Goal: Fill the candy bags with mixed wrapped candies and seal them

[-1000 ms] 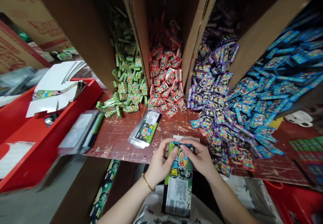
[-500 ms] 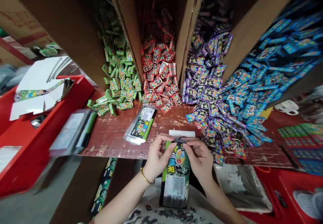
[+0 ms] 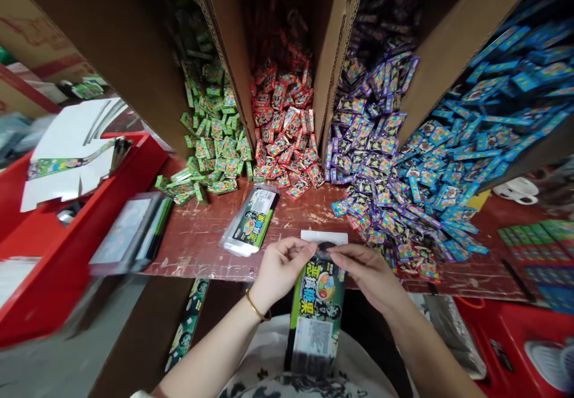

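A black and green printed candy box (image 3: pixel 319 296) with large yellow and blue lettering stands upright in front of my body. My left hand (image 3: pixel 283 266) pinches the dark flap (image 3: pixel 326 247) at the left of its top end. At the flap's right side, the fingers of my right hand (image 3: pixel 365 269) are closed on it too. Behind the hands a white strip (image 3: pixel 323 236) lies on the table. A second candy box (image 3: pixel 255 220) with clear plastic around it rests on the table, left of my hands and apart from them.
Cardboard bins on the red table (image 3: pixel 201 230) spill green packets (image 3: pixel 215 141), red packets (image 3: pixel 284 129), purple packets (image 3: pixel 370 141) and blue packets (image 3: pixel 457 159). Stacked clear-plastic cases (image 3: pixel 130 230) stand by a red crate (image 3: pixel 147 153) at left. A white cup (image 3: pixel 515 190) sits at right.
My right hand has shifted right and slightly lower on the flap. The flap looks more spread out between the fingers, and the box has moved slightly right.
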Demonstrator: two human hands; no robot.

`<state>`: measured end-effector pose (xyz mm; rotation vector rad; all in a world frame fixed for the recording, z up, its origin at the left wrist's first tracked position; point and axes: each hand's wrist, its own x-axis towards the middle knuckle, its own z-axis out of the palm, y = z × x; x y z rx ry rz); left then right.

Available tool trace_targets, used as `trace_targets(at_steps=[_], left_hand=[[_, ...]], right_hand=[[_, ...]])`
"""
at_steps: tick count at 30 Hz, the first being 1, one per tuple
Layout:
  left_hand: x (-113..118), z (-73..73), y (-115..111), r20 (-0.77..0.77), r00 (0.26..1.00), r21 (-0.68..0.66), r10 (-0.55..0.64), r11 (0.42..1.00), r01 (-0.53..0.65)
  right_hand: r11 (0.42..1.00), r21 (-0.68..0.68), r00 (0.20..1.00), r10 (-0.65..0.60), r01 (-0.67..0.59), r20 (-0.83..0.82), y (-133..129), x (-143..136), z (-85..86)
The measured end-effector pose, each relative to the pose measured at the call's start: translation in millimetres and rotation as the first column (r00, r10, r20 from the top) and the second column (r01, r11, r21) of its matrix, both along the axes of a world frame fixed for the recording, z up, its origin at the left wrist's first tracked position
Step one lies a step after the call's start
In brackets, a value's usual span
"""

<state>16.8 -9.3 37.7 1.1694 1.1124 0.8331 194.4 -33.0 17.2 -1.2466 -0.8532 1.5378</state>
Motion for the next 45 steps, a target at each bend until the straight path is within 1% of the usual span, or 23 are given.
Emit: trace_targets(at_steps=[3, 5, 7, 9, 11, 12, 15, 17, 19, 21, 24, 26, 27, 28, 29, 30, 31, 33, 35, 37, 39, 42, 45], left_hand=[[2, -4.5, -1, -0.157, 0.987, 0.24, -0.029, 0.969, 0.067], [2, -7.4, -5, -0.223, 0.975, 0.366, -0.022, 0.925, 0.104], [4, -11.2, -11, -0.216, 0.976, 0.405, -0.037, 0.906, 0.125], [5, -17.0, -17, -0.172, 0.983, 0.409, -0.065, 0.903, 0.131], [2, -25.6, -16, -0.126, 0.989, 0.376, -0.072, 0.919, 0.115], [-2, -30.7, -12, -0.117, 0.992, 0.349, -0.047, 0.933, 0.085], [-29, -47.7, 23, -0.162, 0.977, 0.289, 0.141, 0.953, -0.09], [-54, -59.1, 59, -0.224, 0.93, 0.285, 0.29, 0.933, -0.222], [-76, -69.2, 94, -0.261, 0.906, 0.297, 0.333, 0.921, -0.253], [-87, -76.3, 119, -0.306, 0.885, 0.333, 0.351, 0.91, -0.246], [-80, -79.7, 125, -0.365, 0.839, 0.431, 0.403, 0.872, -0.231], [-61, -80.0, 112, -0.429, 0.832, 0.538, 0.352, 0.84, -0.078], [-49, -80.8, 103, -0.492, 0.83, 0.586, 0.263, 0.805, 0.092], [-36, -82.5, 94, -0.577, 0.809, 0.598, 0.11, 0.731, 0.327], [-24, -85.0, 86, -0.65, 0.755, 0.556, -0.081, 0.627, 0.546], [-12, -88.2, 80, -0.7, 0.684, 0.492, -0.205, 0.555, 0.67], [-1, -91.8, 76, -0.726, 0.63, 0.426, -0.274, 0.541, 0.726], [14, -98.4, 74, -0.734, 0.59, 0.321, -0.336, 0.594, 0.737], [20, -101.4, 82, -0.72, 0.603, 0.271, -0.343, 0.661, 0.7], [17, -98.5, 95, -0.702, 0.63, 0.266, -0.332, 0.698, 0.665], [9, -89.6, 112, -0.687, 0.665, 0.27, -0.294, 0.746, 0.609], [-8, -68.9, 134, -0.653, 0.722, 0.291, -0.229, 0.804, 0.518], [-21, -47.2, 140, -0.604, 0.774, 0.321, -0.191, 0.83, 0.456]], right_hand=[[1.0, 0.002, 0.999, 0.023, -0.023, 0.024, 1, 7, -5.3], [0.996, 0.084, 0.996, 0.018, -0.026, 0.088, -2, 6, -9.3], [0.969, 0.247, 0.975, -0.04, -0.016, 0.217, -8, 2, -12.4], [0.908, 0.419, 0.925, -0.145, -0.017, 0.352, -12, -3, -15.7], [0.873, 0.483, 0.884, -0.173, -0.067, 0.435, -11, -4, -21.3], [0.877, 0.473, 0.879, -0.161, -0.081, 0.45, -8, -2, -25.5], [0.919, 0.394, 0.859, -0.186, -0.019, 0.476, 2, 13, -42.5], [0.921, 0.388, 0.784, -0.223, -0.025, 0.58, 6, 25, -54.2], [0.908, 0.37, 0.661, -0.155, -0.198, 0.734, 4, 30, -64.4], [0.882, 0.289, 0.518, -0.062, -0.372, 0.853, 1, 29, -73.4], [0.893, 0.176, 0.376, -0.008, -0.415, 0.927, -1, 21, -87.1], [0.902, 0.161, 0.366, -0.005, -0.4, 0.931, 1, 18, -95.5], [0.903, 0.167, 0.377, -0.006, -0.395, 0.926, 3, 17, -98.9], [0.903, 0.175, 0.393, -0.008, -0.392, 0.92, 4, 17, -101.4], [0.904, 0.184, 0.409, -0.011, -0.387, 0.913, 4, 18, -103.0], [0.905, 0.195, 0.423, -0.019, -0.378, 0.906, 3, 20, -103.7], [0.907, 0.209, 0.435, -0.031, -0.367, 0.9, 1, 21, -103.6], [0.91, 0.248, 0.456, -0.076, -0.331, 0.887, -6, 25, -102.0], [0.913, 0.293, 0.469, -0.134, -0.284, 0.873, -16, 29, -100.2], [0.914, 0.327, 0.476, -0.182, -0.241, 0.86, -25, 30, -100.7], [0.909, 0.358, 0.461, -0.229, -0.213, 0.857, -29, 28, -104.8], [0.901, 0.389, 0.384, -0.296, -0.191, 0.875, -24, 22, -115.7], [0.899, 0.395, 0.35, -0.314, -0.189, 0.882, -11, 16, -116.3]])
